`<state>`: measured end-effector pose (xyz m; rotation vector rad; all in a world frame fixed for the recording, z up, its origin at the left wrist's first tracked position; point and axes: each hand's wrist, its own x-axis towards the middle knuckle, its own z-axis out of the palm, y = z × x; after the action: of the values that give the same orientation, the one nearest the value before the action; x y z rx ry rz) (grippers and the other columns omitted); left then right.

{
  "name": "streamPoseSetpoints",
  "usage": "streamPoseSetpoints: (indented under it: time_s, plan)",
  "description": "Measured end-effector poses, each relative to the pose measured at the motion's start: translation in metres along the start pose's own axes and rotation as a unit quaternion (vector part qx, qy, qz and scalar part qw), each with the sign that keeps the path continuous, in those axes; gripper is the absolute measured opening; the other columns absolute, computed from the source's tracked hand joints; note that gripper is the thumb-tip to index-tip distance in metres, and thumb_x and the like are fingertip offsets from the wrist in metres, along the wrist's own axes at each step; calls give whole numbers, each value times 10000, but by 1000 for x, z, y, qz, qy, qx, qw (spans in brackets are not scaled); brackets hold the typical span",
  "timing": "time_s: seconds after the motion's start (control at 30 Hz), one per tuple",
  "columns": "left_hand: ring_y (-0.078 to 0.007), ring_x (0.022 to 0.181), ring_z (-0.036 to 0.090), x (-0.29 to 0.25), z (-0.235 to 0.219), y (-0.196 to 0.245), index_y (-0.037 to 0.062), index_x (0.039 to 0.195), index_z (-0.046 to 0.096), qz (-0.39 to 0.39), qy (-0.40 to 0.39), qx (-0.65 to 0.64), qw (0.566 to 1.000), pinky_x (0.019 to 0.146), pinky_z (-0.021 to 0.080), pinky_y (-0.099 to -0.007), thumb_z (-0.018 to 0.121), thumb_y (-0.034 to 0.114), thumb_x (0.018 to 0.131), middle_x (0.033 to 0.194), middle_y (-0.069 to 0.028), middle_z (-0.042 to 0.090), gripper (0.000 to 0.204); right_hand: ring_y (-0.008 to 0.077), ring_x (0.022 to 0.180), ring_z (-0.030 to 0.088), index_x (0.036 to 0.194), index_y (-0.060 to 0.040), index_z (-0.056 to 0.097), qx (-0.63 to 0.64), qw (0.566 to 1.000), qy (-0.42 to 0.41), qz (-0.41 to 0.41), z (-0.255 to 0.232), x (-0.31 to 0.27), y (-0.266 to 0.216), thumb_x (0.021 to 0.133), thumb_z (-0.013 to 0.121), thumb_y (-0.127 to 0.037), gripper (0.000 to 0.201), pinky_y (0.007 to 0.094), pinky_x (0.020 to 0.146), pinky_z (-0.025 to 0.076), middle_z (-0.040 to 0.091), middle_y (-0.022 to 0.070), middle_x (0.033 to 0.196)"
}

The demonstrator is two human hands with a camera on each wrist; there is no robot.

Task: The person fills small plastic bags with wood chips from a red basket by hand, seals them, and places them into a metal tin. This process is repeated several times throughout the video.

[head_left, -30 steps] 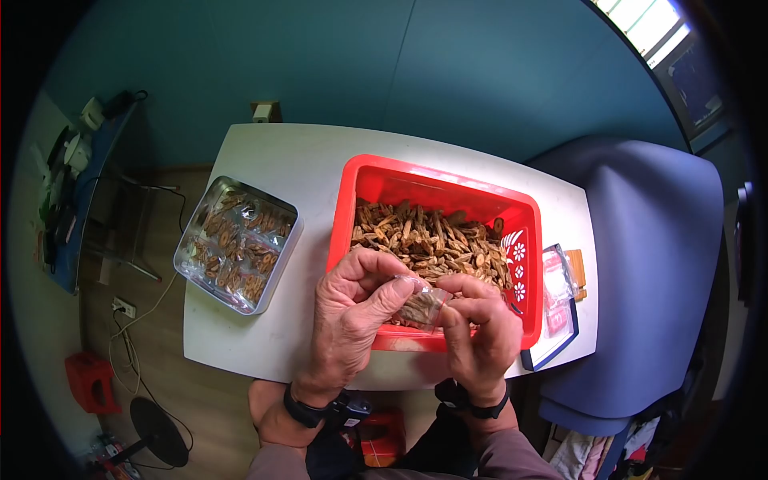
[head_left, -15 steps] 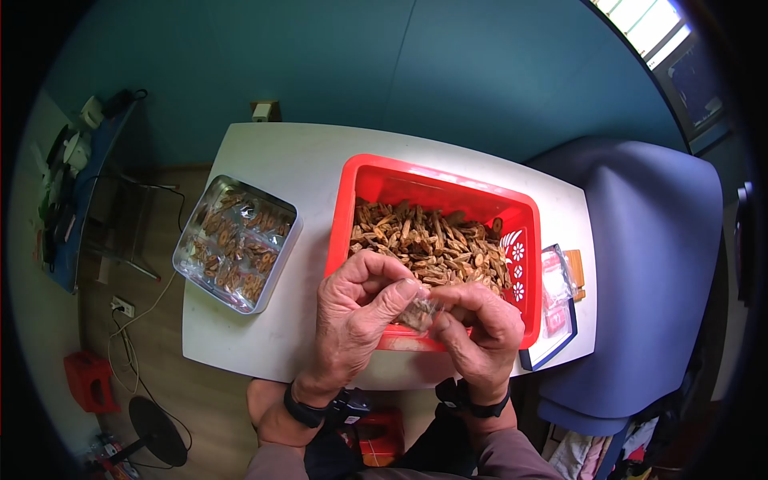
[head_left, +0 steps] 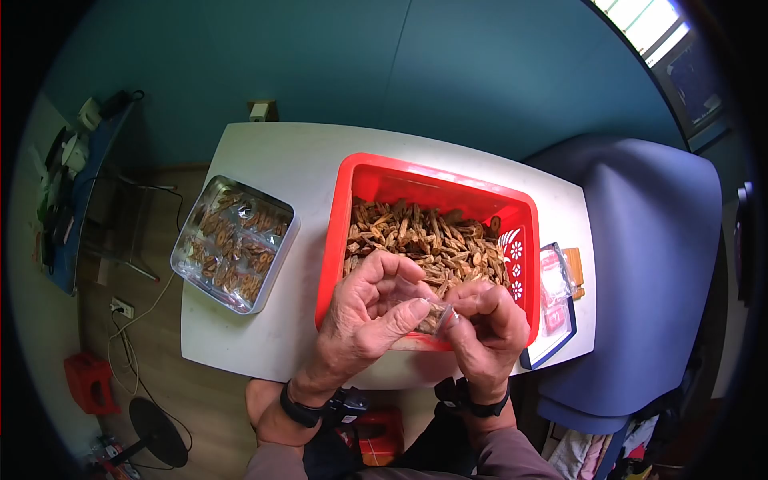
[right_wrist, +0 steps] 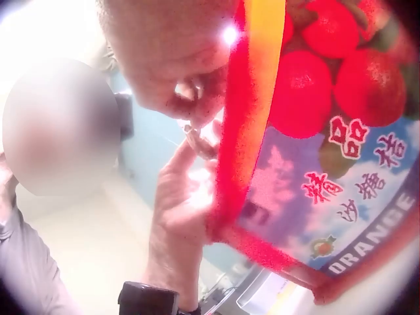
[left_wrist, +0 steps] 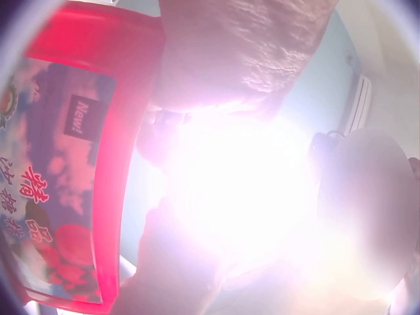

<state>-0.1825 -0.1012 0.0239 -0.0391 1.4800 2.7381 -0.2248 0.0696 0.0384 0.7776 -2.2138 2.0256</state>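
Between both hands, above the near rim of the red basket (head_left: pixel 330 264), is a small clear plastic bag (head_left: pixel 433 318) with brown dried pieces inside. My left hand (head_left: pixel 364 320) pinches its left side between thumb and fingers. At its right edge, the thumb and fingertips of my right hand (head_left: pixel 490 332) pinch the plastic. Brown dried root-like slices (head_left: pixel 424 240) fill the basket's bottom. Strong glare in the left wrist view hides the fingertips. The right wrist view has my right hand (right_wrist: pixel 167 59) and my left hand (right_wrist: pixel 180 216) meeting beside the basket's printed side.
On the white table (head_left: pixel 308 160), a metal tin (head_left: pixel 280 272) holding several filled bags stands at the left. At the right lies a dark-edged shallow box (head_left: pixel 552 340) with clear and pink plastic packets (head_left: pixel 554 288). A blue-grey covered piece (head_left: pixel 640 280) borders the table's right side.
The bag and the left hand have shifted slightly right and down. The bag has turned between the fingers, and the left fingers are spread a little wider.
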Motion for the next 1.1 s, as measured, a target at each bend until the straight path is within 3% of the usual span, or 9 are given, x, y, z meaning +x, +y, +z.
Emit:
streamPoseSetpoints:
  time_s: [0.07,0.23,0.43,0.57,0.7,0.77,0.87,0.97,1.1]
  plan:
    - [-112,1003,638,0,-1,0,26,1200,497,-17,-8,0,1000,905,529,-272,648,76,954,1056,-76,654,294,134,630,630,857,9,575,-51,996,-23,-65,0,2,0,820,693,71,138,247,560,485,668,124,784]
    - [-101,974,620,-1,-1,5,34,1224,491,-56,-17,-67,996,890,531,-273,633,39,942,1055,-61,619,315,133,607,603,841,5,575,-17,998,-24,-47,0,1,1,819,702,65,142,245,543,462,656,111,776]
    - [-89,963,591,1,-1,2,34,1235,493,-28,-55,-15,998,842,543,-268,614,26,946,1026,-33,585,314,111,578,570,864,14,586,-51,997,-57,-14,-2,4,-5,835,703,53,126,248,526,442,636,79,756]
    - [-81,939,581,1,-3,3,37,1234,500,-34,-51,-26,998,829,526,-252,614,25,942,1012,-23,576,313,103,573,579,891,21,599,-88,991,-96,-31,-5,6,-6,857,688,49,99,250,520,444,632,64,749]
    - [-77,894,584,0,-2,3,44,1213,520,-23,-30,-34,999,792,508,-241,634,35,916,988,-36,604,318,102,584,600,895,21,601,-72,994,-80,-26,2,4,-7,883,667,44,71,246,527,456,632,61,743]
    - [-80,860,591,1,-1,2,48,1195,534,-19,-11,-38,999,771,506,-240,648,49,896,968,-45,630,320,103,598,619,901,29,598,-37,995,-60,65,5,3,-14,904,655,31,57,241,537,468,644,64,750]
    - [-86,851,595,1,0,-2,52,1188,530,17,34,-59,998,759,507,-242,638,39,899,957,-44,627,309,101,597,629,938,31,620,11,994,-33,108,7,2,-12,910,653,20,45,242,539,478,652,64,748]
    - [-91,850,603,1,4,0,55,1188,523,32,58,-78,995,779,511,-246,634,19,897,949,-40,625,314,118,581,634,964,23,653,-99,990,-91,53,4,6,-11,905,658,12,61,261,537,485,647,63,719]
    - [-93,854,608,1,3,-2,55,1186,518,39,75,-82,993,796,518,-252,632,-5,890,945,-37,627,322,139,576,645,971,10,681,-144,982,-121,1,1,6,-9,893,671,3,79,274,548,496,648,72,700]
